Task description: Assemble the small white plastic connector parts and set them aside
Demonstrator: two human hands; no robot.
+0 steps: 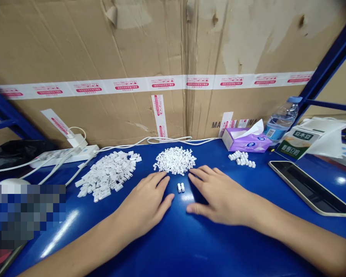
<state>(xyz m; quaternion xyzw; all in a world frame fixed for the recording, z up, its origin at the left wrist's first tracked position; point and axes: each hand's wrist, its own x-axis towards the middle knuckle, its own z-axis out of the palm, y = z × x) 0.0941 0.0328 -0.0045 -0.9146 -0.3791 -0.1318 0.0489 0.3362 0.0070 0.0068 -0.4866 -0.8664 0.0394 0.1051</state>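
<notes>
My left hand [147, 200] lies on the blue table with its fingers spread, fingertips near the left front of a pile of tiny white plastic pieces [175, 159]. Opposite it, my right hand [217, 194] rests flat and open, its index fingertip by the pile's right front edge. Between the two hands sits a small white double connector [181, 187], touched by neither. Left of my left hand is a larger heap of white plastic connector housings [108, 173]. Beyond my right hand is a small group of white connectors [242, 158], like the one between my hands.
Cardboard [127, 50] walls the back of the blue table [173, 246]. A power strip [66, 156] with white cables stands at the left. On the right are a purple tissue pack [248, 142], a water bottle [282, 119], a carton [298, 140] and a phone [311, 188].
</notes>
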